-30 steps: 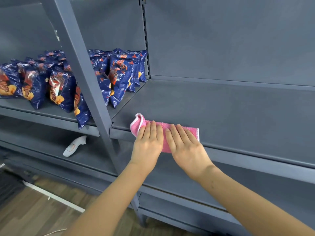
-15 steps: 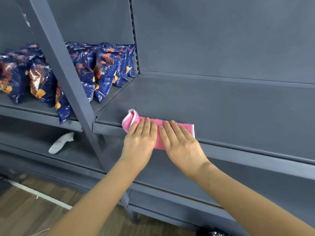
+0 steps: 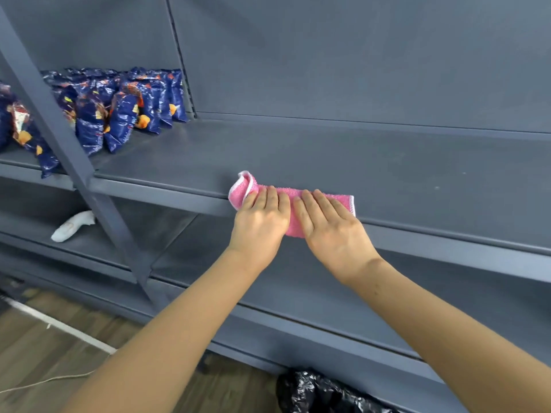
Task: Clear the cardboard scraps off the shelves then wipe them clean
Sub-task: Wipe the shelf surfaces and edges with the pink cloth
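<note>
**Cloth slides rightward along the shelf's front edge**

Both hands and the folded pink terry cloth (image 3: 293,226) have travelled right since a second ago. Then the cloth sat just beside the slanted grey metal upright (image 3: 59,135); now it is well apart from it, farther along the same dark grey metal shelf (image 3: 387,174).

From the head view, the cloth is draped over the shelf's front lip, part on top and part hanging down the face. The left hand (image 3: 259,222) and right hand (image 3: 331,231) lie side by side on it, fingers straight and flat, pressing rather than gripping. Its left end curls up past the left hand.

As for progress, I see no cardboard scraps on any shelf in view, so clearing looks finished here and wiping is under way. The long stretch of shelf to the right, which shows a few pale specks, and the lower shelves probably remain.

By count there are one cloth and two hands. A row of glossy blue snack bags (image 3: 119,114) overlaps too much to number. One small white object (image 3: 71,226) lies on the shelf below, and one crumpled black plastic bag (image 3: 322,391) sits on the wooden floor (image 3: 44,353).
</note>
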The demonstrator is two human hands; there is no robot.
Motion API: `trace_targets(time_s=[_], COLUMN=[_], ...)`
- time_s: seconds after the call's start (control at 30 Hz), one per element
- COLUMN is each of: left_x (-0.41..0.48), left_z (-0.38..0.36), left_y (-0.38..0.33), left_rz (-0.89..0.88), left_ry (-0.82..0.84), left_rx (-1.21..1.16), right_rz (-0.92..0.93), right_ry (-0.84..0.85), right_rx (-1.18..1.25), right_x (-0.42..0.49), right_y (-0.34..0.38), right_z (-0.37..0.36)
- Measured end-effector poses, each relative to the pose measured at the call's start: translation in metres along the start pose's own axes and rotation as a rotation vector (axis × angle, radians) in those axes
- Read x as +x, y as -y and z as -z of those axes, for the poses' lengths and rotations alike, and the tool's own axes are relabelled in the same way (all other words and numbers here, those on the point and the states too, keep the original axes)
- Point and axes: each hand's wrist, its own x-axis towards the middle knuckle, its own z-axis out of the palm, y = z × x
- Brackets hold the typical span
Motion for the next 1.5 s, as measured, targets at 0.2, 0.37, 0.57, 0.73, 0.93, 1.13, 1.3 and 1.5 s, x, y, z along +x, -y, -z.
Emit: trace_targets(time_s=[0.2, 0.37, 0.57, 0.73, 0.93, 1.13, 1.3, 1.5], left_x=[0.025, 0.046, 0.053, 0.052, 0.063, 0.082, 0.102, 0.131], left_z=[0.025, 0.053, 0.071, 0.07, 0.083, 0.092, 0.101, 0.118], left_y=[-0.097, -0.166, -0.181, -0.181, -0.217, -0.281, -0.349, -0.439], left_rz=[-0.01, 0.0, 0.046, 0.049, 0.044, 0.006, -0.075, -0.197], left_ry=[0.026, 0.1, 0.207, 0.198, 0.165, 0.142, 0.094, 0.036], left_rx=[0.032, 0.044, 0.057, 0.066, 0.074, 0.041, -0.007, -0.085], right_rz=[-0.017, -0.03, -0.08, -0.095, -0.061, -0.042, -0.079, -0.13], right_ry=[0.034, 0.054, 0.127, 0.119, 0.097, 0.1, 0.04, 0.003], right_rx=[-0.063, -0.039, 0.002, -0.012, 0.014, -0.003, -0.035, -0.16], right_x=[-0.067, -0.111, -0.116, -0.115, -0.144, -0.195, -0.249, -0.317], right_y=[-0.068, -0.117, -0.12, -0.119, -0.149, -0.201, -0.256, -0.32], right_z=[0.033, 0.061, 0.077, 0.08, 0.088, 0.104, 0.121, 0.156])
